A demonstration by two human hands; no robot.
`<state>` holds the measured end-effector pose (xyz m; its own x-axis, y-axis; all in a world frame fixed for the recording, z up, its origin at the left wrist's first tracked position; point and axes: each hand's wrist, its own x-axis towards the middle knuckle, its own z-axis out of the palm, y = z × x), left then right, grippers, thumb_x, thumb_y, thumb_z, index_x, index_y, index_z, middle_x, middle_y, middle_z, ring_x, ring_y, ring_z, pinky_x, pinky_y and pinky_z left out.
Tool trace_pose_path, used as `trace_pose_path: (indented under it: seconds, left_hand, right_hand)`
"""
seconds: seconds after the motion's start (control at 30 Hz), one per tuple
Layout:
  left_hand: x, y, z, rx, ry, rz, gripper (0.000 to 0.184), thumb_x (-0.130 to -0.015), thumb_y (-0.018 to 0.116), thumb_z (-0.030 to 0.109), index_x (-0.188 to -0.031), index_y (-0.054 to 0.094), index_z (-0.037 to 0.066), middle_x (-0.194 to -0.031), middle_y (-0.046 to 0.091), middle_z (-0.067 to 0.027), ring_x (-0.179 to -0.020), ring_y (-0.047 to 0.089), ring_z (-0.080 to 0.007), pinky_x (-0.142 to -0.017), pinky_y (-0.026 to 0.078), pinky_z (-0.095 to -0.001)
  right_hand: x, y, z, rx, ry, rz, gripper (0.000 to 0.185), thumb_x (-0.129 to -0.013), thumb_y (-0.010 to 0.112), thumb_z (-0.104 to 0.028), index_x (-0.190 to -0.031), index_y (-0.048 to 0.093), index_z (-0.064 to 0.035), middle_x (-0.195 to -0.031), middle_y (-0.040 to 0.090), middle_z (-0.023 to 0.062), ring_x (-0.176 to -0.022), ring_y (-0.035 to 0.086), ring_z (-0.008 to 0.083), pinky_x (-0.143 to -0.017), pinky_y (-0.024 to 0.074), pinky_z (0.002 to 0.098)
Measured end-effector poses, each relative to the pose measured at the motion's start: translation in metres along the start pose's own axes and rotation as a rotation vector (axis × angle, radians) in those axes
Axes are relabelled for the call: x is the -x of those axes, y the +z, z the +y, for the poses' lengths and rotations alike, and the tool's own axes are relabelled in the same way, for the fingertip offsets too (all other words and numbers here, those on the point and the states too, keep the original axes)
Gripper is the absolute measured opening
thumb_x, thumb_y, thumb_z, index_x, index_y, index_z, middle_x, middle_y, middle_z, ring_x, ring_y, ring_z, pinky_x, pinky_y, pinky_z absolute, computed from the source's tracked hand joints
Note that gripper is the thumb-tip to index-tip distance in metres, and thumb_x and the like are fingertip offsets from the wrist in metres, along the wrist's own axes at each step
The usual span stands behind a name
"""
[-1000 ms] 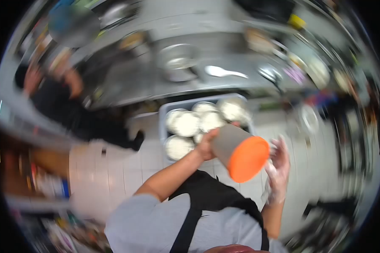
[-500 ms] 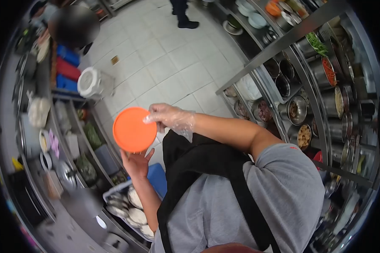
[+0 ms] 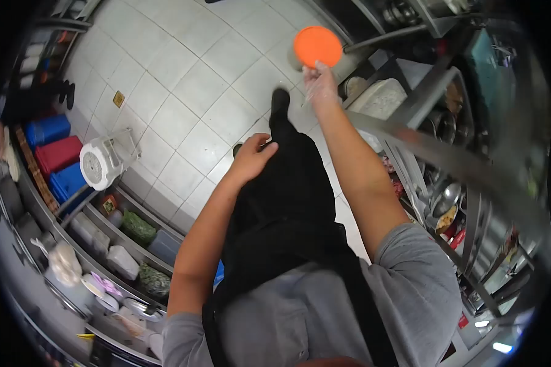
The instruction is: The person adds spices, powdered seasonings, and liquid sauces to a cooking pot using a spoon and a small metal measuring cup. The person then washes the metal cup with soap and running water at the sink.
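Note:
My right hand (image 3: 322, 87), in a clear plastic glove, grips the lower edge of a round orange lid (image 3: 318, 46). The arm is stretched well forward, and the lid is held out over the floor beside the metal shelving. Any container under the lid is hidden from this angle. My left hand (image 3: 254, 158) is bare and holds nothing. It hovers over my black apron (image 3: 294, 177), its fingers loosely bent and the thumb apart from them.
Metal shelving (image 3: 398, 131) with steel bowls and pans runs along the right. A white plastic stool (image 3: 101, 162) stands left on the tiled floor (image 3: 177, 110), near blue and red bins (image 3: 60, 153). Lower left, a counter holds bags of food (image 3: 64, 263). Another person's dark-clothed leg shows far left.
My right hand has carried the orange lid forward and to the right. The left hand has come off the lid and lowered beside my body. My view has shifted as I step forward.

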<state>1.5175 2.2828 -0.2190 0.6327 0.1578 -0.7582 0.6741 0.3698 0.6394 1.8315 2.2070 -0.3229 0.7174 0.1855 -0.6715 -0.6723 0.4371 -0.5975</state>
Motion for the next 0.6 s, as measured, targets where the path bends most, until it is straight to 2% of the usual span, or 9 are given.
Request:
trace_pose_path:
  seconds: [0.07, 0.1, 0.17, 0.2, 0.23, 0.3, 0.43, 0.53, 0.6]
  left_hand:
    - [-0.086, 0.006, 0.022, -0.357, 0.073, -0.093, 0.076, -0.102, 0.069, 0.056, -0.156, 0.054, 0.004, -0.158, 0.052, -0.0282, -0.145, 0.053, -0.0425, -0.117, 0.047, -0.0502]
    - [-0.128, 0.010, 0.032, -0.362, 0.042, -0.106, 0.076, -0.102, 0.069, 0.056, -0.156, 0.054, 0.004, -0.158, 0.052, -0.0282, -0.145, 0.053, -0.0425, -0.117, 0.047, -0.0502]
    - [-0.197, 0.023, 0.041, -0.598, -0.120, -0.105, 0.089, -0.098, 0.073, 0.061, -0.161, 0.049, 0.003, -0.167, 0.038, -0.0345, -0.156, 0.040, -0.0493, -0.123, 0.042, -0.0533]
    - [-0.225, 0.029, 0.042, -0.606, -0.216, -0.132, 0.099, -0.095, 0.074, 0.065, -0.168, 0.040, 0.008, -0.171, 0.025, -0.0382, -0.160, 0.030, -0.0539, -0.129, 0.033, -0.0568]
    - [-0.247, 0.037, 0.050, -0.488, -0.273, -0.095, 0.105, -0.092, 0.078, 0.064, -0.172, 0.033, 0.013, -0.172, 0.022, -0.0378, -0.159, 0.027, -0.0567, -0.128, 0.034, -0.0597]
    - [-0.299, 0.040, 0.074, -0.463, -0.199, 0.008, 0.107, -0.089, 0.083, 0.058, -0.173, 0.030, 0.017, -0.172, 0.019, -0.0375, -0.158, 0.030, -0.0572, -0.127, 0.034, -0.0612]
    - [-0.360, 0.019, 0.127, -0.427, -0.235, 0.079, 0.107, -0.086, 0.086, 0.050, -0.172, 0.032, 0.017, -0.170, 0.020, -0.0382, -0.154, 0.035, -0.0572, -0.124, 0.038, -0.0600]
    - [-0.401, 0.004, 0.143, -0.363, -0.287, 0.074, 0.110, -0.081, 0.087, 0.048, -0.171, 0.032, 0.016, -0.168, 0.021, -0.0369, -0.147, 0.044, -0.0581, -0.117, 0.048, -0.0582]
    - [-0.418, -0.003, 0.147, -0.358, -0.311, 0.069, 0.112, -0.080, 0.087, 0.052, -0.171, 0.032, 0.015, -0.168, 0.021, -0.0364, -0.146, 0.046, -0.0578, -0.116, 0.049, -0.0583]
  right_hand:
    - [-0.117, -0.022, -0.012, -0.025, -0.006, 0.038, 0.021, -0.097, 0.075, -0.010, -0.112, 0.063, -0.0028, -0.095, 0.067, 0.0075, -0.078, 0.067, 0.0215, -0.075, 0.0635, 0.0331]
    - [-0.174, -0.035, -0.014, -0.045, -0.029, 0.047, 0.018, -0.097, 0.077, -0.010, -0.109, 0.064, -0.0053, -0.093, 0.066, 0.0058, -0.081, 0.066, 0.0212, -0.079, 0.0642, 0.0350]
    - [-0.278, -0.043, -0.021, -0.032, -0.039, 0.199, 0.016, -0.098, 0.076, -0.010, -0.108, 0.064, -0.0059, -0.093, 0.065, 0.0054, -0.081, 0.066, 0.0206, -0.082, 0.0641, 0.0352]
    - [-0.327, -0.048, -0.023, -0.015, -0.064, 0.321, 0.014, -0.099, 0.075, -0.010, -0.108, 0.064, -0.0065, -0.093, 0.063, 0.0051, -0.082, 0.065, 0.0200, -0.084, 0.0641, 0.0353]
    - [-0.376, -0.058, -0.030, -0.010, -0.058, 0.347, 0.014, -0.099, 0.075, -0.010, -0.108, 0.064, -0.0065, -0.093, 0.063, 0.0051, -0.082, 0.065, 0.0200, -0.084, 0.0641, 0.0353]
    - [-0.466, -0.079, -0.040, -0.002, -0.122, 0.237, 0.028, -0.102, 0.068, -0.011, -0.127, 0.059, -0.0029, -0.122, 0.065, 0.0107, -0.107, 0.065, 0.0224, -0.086, 0.0615, 0.0325]
    - [-0.605, -0.092, -0.071, 0.075, -0.168, 0.210, 0.027, -0.105, 0.064, -0.014, -0.129, 0.059, -0.0034, -0.127, 0.062, 0.0104, -0.114, 0.061, 0.0235, -0.089, 0.0614, 0.0352]
    - [-0.695, -0.091, -0.093, 0.002, -0.150, 0.279, 0.028, -0.106, 0.065, -0.018, -0.129, 0.058, -0.0024, -0.125, 0.061, 0.0111, -0.113, 0.061, 0.0257, -0.094, 0.0606, 0.0392]
    - [-0.736, -0.076, -0.099, -0.082, -0.147, 0.512, 0.034, -0.109, 0.064, -0.025, -0.132, 0.056, -0.0005, -0.128, 0.060, 0.0118, -0.111, 0.061, 0.0267, -0.098, 0.0602, 0.0427]
